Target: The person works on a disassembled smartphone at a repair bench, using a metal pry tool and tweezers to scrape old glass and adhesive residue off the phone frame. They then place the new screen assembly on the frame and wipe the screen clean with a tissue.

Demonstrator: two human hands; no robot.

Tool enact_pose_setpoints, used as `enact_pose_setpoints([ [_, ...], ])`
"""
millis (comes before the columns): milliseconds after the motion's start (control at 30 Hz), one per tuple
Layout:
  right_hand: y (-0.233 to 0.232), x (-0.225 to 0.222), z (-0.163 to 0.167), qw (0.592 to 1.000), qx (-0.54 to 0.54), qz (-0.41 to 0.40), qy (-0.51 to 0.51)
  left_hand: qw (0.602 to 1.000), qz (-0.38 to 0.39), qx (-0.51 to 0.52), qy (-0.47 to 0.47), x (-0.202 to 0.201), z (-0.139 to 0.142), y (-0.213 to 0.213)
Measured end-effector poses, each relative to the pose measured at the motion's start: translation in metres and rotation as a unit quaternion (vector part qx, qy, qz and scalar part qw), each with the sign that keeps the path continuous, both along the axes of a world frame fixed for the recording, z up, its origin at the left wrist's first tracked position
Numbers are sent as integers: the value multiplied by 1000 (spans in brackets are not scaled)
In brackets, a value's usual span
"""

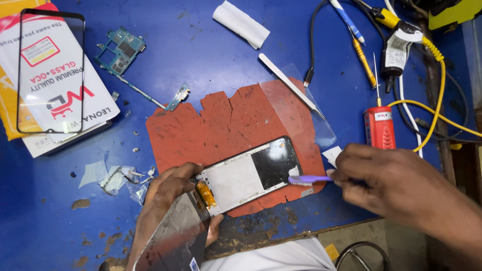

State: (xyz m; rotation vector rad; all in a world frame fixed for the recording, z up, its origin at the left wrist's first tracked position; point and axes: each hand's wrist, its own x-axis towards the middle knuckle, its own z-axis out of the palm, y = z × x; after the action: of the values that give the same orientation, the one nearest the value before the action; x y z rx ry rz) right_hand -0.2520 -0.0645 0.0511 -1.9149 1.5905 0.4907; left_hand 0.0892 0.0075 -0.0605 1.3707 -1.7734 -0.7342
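Observation:
An opened phone frame [246, 173] lies on a torn red mat [226, 123], its white and black inner plate facing up. My left hand [168, 188] grips its near-left end, where an orange flex part [206, 194] shows and a detached grey screen panel [173, 238] hangs toward me. My right hand [396, 183] holds a purple toothbrush [309, 179], with its bristles resting on the frame's right end.
A green circuit board [120, 50] and glass panel on a white and red package [47, 75] lie far left. Metal tweezers [291, 85], a folded white cloth [241, 22], a red tool [379, 125], screwdrivers and yellow cables crowd the far right. The blue table's worn front edge [281, 236] is close.

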Motion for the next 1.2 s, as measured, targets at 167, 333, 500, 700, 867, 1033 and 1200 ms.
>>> enact_pose_setpoints([
  [167,-3,32,2,941,-62,142,-300,1000,4,-7,16,-2,1,0],
  [333,12,50,-26,932,-161,227,-234,1000,0,-19,15,-4,3,-5],
  [500,-4,25,-9,963,-64,218,-145,999,23,29,27,-4,6,-1],
  [700,-12,-37,11,965,-162,202,-42,999,4,30,44,3,8,-2],
  [867,12,-48,-6,970,-215,103,-38,997,9,82,5,3,7,-6],
  [1033,-2,2,-4,939,-263,160,-152,999,6,37,19,0,5,-3],
  [1200,-39,33,2,928,-312,158,-127,999,8,23,30,-1,6,-1],
])
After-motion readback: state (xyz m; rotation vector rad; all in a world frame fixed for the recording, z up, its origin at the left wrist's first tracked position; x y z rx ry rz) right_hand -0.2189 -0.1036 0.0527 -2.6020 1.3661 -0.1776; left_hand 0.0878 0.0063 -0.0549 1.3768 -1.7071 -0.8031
